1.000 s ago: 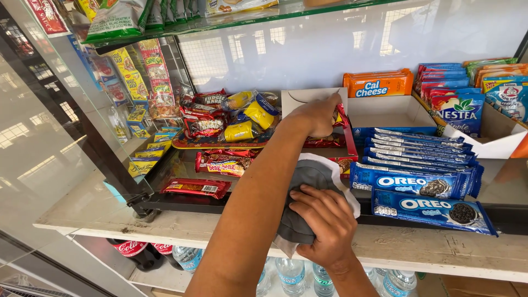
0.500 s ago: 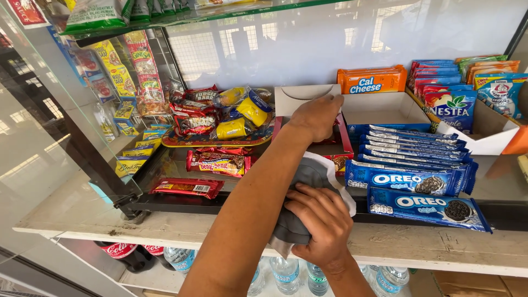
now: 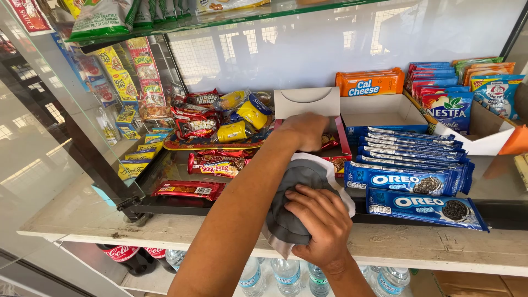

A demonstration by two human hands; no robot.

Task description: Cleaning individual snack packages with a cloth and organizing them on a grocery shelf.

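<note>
My left hand (image 3: 302,131) reaches down into a red carton (image 3: 345,144) whose white flap (image 3: 308,102) stands up behind it. The knuckles face up and the fingertips are hidden among red wrapped snack packs (image 3: 329,141), so I cannot tell whether it grips one. My right hand (image 3: 322,225) is closed on a bunched grey and white cloth (image 3: 294,187). The cloth is pressed against the front of the glass shelf, just below my left forearm.
Stacked blue cookie packs (image 3: 423,206) lie right of the carton. Behind them are an open white box (image 3: 379,113) and orange cracker packs (image 3: 369,83). A tray of yellow snacks (image 3: 220,144) and a red bar (image 3: 190,190) lie left. Water bottles (image 3: 286,275) stand below.
My left hand has dropped from the flap's top edge down into the red carton. The right hand and cloth have barely moved.
</note>
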